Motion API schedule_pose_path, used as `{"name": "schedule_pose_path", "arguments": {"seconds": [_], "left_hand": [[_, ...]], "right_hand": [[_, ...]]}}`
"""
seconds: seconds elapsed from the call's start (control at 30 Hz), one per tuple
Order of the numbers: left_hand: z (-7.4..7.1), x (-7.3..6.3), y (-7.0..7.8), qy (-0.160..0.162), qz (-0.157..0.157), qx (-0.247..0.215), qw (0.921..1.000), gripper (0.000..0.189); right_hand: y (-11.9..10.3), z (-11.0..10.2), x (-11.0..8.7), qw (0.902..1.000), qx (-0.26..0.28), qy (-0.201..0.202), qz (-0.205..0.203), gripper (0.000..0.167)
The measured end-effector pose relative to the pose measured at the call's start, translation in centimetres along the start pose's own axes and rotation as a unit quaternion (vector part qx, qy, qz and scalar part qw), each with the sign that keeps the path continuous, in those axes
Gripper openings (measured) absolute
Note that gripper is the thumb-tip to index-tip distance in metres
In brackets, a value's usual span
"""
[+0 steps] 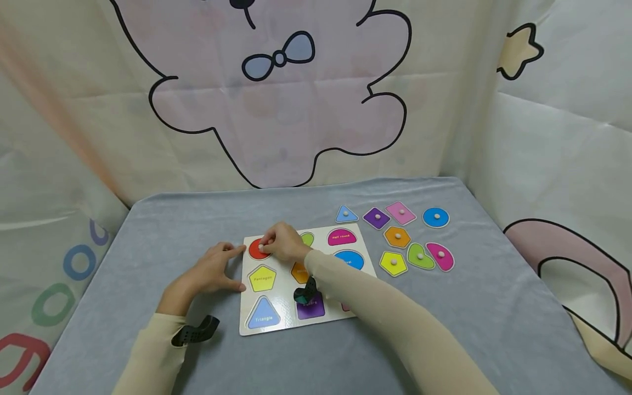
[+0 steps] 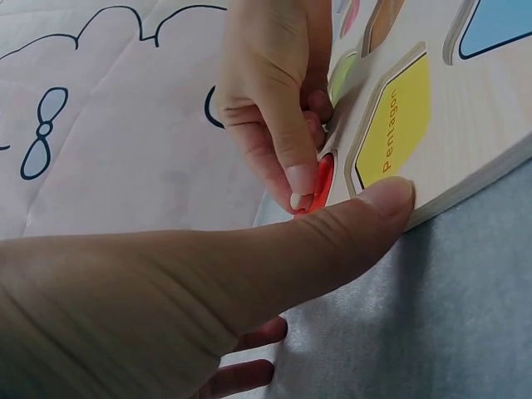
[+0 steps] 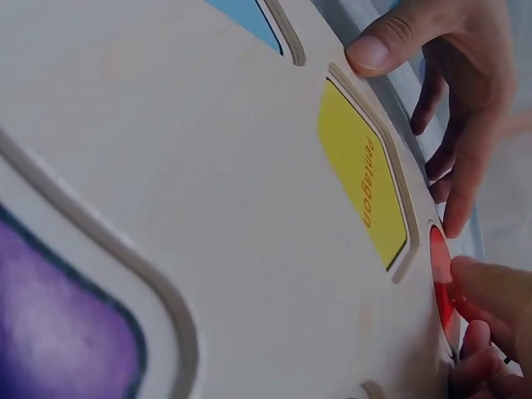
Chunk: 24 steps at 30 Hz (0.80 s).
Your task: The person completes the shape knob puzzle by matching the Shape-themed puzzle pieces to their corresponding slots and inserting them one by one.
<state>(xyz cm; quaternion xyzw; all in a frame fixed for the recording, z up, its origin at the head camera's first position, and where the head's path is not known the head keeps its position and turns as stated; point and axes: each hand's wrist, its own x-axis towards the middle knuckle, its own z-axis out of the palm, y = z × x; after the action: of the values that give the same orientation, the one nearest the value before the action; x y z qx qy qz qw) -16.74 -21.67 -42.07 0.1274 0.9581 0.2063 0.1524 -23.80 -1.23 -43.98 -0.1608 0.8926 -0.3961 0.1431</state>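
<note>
A wooden shape puzzle board lies on the table with printed recesses such as the yellow pentagon and the blue triangle. At its far left corner, my right hand pinches the pale knob of a red round piece between thumb and finger. The piece sits at the red spot of the board. My left hand rests against the board's left edge, its thumb by the pentagon and a fingertip near the far corner. In the left wrist view the left thumb presses on the board's edge.
Several loose knobbed pieces lie right of the board, among them a light blue triangle, a purple diamond, an orange hexagon, a green heart and a blue oval. My right forearm crosses over the board.
</note>
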Motion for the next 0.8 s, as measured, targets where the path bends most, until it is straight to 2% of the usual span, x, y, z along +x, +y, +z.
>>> {"name": "schedule_pose_path", "arguments": {"seconds": [0.2, 0.37, 0.43, 0.6, 0.8], "left_hand": [[0.0, 0.1, 0.0, 0.003, 0.004, 0.005, 1.0000, 0.104], [0.4, 0.3, -0.2, 0.002, 0.006, 0.003, 1.0000, 0.104], [0.6, 0.3, -0.3, 0.002, 0.004, 0.001, 1.0000, 0.105], [0.7, 0.2, -0.3, 0.006, -0.005, -0.002, 1.0000, 0.105], [0.8, 0.2, -0.1, 0.009, -0.001, -0.001, 1.0000, 0.104]], "right_hand": [[0.3, -1.0, -0.2, 0.9983, 0.045, -0.037, 0.002, 0.029], [0.9, -2.6, -0.6, 0.9949, 0.085, -0.038, -0.038, 0.039], [1.0, -3.3, -0.7, 0.9943, 0.083, -0.035, -0.058, 0.040], [1.0, -4.5, -1.3, 0.9952, 0.058, -0.043, -0.067, 0.039], [0.9, -5.4, -2.6, 0.9928, 0.058, -0.056, -0.088, 0.035]]}}
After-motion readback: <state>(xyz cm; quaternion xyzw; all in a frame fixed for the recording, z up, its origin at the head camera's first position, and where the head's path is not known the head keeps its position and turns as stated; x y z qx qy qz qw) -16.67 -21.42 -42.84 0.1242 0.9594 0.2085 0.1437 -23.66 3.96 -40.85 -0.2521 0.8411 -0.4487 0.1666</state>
